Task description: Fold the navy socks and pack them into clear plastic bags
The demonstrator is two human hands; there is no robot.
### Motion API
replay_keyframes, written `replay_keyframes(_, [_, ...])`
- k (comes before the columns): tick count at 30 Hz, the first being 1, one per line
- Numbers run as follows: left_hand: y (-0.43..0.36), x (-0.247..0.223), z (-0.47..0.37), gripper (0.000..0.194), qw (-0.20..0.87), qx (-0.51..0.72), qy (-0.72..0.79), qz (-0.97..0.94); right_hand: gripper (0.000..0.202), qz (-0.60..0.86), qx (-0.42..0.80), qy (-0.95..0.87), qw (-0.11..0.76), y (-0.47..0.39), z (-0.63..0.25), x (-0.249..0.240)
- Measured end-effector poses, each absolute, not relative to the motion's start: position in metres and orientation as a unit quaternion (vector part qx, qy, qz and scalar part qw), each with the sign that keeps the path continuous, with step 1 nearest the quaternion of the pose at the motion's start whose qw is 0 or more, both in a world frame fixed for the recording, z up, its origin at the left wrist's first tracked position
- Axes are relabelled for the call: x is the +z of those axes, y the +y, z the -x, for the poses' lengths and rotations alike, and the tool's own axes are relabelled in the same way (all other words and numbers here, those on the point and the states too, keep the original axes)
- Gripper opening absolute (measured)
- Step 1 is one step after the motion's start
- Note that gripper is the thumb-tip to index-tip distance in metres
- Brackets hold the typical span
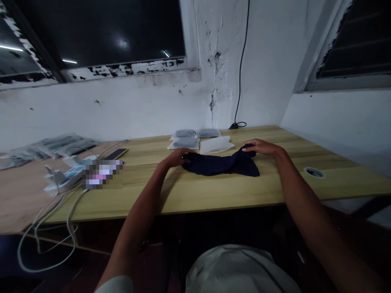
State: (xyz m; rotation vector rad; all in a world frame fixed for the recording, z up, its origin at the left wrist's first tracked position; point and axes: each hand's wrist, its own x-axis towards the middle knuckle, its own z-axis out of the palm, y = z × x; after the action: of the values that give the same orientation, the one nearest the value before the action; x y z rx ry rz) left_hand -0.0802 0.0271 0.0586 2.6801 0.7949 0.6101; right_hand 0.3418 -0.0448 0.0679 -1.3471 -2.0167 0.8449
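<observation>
A dark navy piece of cloth (220,165) stretches between my two hands over the wooden table (214,195); its exact kind does not show. At its left end, my left hand (179,157) grips the edge with the fingers closed. My right hand (259,147) pinches the upper right corner, and a loose flap of the fabric hangs down to the table below it. Just behind the cloth lies a flat white pouch (216,145). Beside and behind that are several frosted packets (183,143) with something dark inside.
To the left, a white power strip (65,179) has plugs and looping cables that hang over the front edge. Near it lie a phone (116,154) and a blurred-out item (102,175). Several grey packets (58,145) are piled farther left. A round cable hole (314,173) sits at the right.
</observation>
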Motion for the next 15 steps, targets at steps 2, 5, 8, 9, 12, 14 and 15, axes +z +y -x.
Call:
replay_keyframes(2, [0.027,0.057,0.077,0.04,0.177,0.164,0.281,-0.929,0.05,0.511,0.323,-0.747,0.277,-0.046,-0.339,0.068])
replay_keyframes(5, [0.023,0.061,0.077,0.022,0.255,0.112,0.286,-0.917,0.047,0.506,0.369,-0.734,0.262,-0.052,-0.333,0.07])
replay_keyframes(8, [0.014,0.071,0.08,0.021,0.371,0.039,0.283,-0.884,0.043,0.482,0.462,-0.704,0.241,-0.059,-0.326,0.074])
replay_keyframes(9, [0.01,0.074,0.081,0.022,0.407,0.017,0.281,-0.869,0.043,0.475,0.491,-0.689,0.242,-0.06,-0.324,0.074])
replay_keyframes(12, [0.006,0.076,0.082,0.025,0.466,0.004,0.287,-0.837,0.039,0.481,0.531,-0.634,0.291,-0.053,-0.317,0.068])
replay_keyframes(14, [0.011,0.072,0.082,0.027,0.46,0.043,0.31,-0.831,0.031,0.513,0.515,-0.594,0.344,-0.042,-0.313,0.057])
replay_keyframes(15, [0.016,0.068,0.083,0.027,0.446,0.071,0.328,-0.83,0.027,0.538,0.497,-0.572,0.37,-0.035,-0.313,0.049])
